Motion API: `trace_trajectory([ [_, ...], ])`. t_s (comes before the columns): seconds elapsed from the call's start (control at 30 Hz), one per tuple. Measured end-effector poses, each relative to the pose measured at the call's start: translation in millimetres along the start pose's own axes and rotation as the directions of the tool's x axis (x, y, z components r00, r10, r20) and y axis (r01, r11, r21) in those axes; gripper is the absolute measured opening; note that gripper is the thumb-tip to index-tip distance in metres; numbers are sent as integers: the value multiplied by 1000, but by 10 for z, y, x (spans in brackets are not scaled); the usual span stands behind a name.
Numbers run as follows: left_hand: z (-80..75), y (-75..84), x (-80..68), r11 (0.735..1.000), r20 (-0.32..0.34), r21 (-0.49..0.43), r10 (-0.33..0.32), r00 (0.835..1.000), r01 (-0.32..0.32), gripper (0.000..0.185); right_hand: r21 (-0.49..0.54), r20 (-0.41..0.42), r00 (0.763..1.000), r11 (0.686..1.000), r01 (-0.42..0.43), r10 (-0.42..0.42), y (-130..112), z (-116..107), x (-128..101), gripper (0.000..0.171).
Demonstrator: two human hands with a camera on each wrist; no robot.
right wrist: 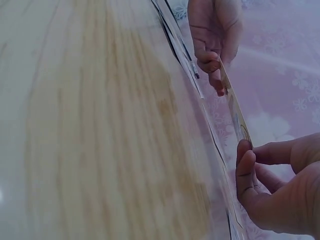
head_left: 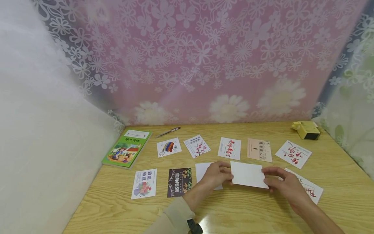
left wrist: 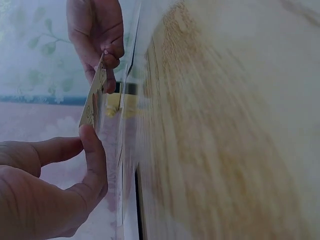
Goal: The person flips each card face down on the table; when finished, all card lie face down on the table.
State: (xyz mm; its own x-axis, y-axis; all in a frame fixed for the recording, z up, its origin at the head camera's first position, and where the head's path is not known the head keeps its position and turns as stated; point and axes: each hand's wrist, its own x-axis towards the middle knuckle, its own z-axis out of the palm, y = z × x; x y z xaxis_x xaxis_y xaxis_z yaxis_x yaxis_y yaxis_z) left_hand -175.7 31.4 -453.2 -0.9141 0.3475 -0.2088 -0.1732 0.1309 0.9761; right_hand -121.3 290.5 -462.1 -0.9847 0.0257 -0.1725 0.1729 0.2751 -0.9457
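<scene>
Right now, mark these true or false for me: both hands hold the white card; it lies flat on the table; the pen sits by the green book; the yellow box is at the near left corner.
1. Both the left hand and the right hand hold the white card: true.
2. It lies flat on the table: false, it is lifted off it.
3. The pen sits by the green book: true.
4. The yellow box is at the near left corner: false, far right.
</scene>
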Motion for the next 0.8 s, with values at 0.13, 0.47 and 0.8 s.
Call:
trace_trajectory([
  [0.13, -2, 11, 2, 999, -5, 8, -49, 999, 49, 22, -33, -13, 1000, 999, -9, 9, 4, 10, -1, 49],
  [0.47, -42, 51, 3, 991, 67, -21, -128, 989, 130, 29, -48, 63, 998, 999, -5, 8, -67, -16, -29, 46],
  [0.8, -65, 111, -57, 985, 58, 111, -139, 989, 132, 44, -10, 191, 981, 1000, -27, 29, -140, -78, -8, 56],
])
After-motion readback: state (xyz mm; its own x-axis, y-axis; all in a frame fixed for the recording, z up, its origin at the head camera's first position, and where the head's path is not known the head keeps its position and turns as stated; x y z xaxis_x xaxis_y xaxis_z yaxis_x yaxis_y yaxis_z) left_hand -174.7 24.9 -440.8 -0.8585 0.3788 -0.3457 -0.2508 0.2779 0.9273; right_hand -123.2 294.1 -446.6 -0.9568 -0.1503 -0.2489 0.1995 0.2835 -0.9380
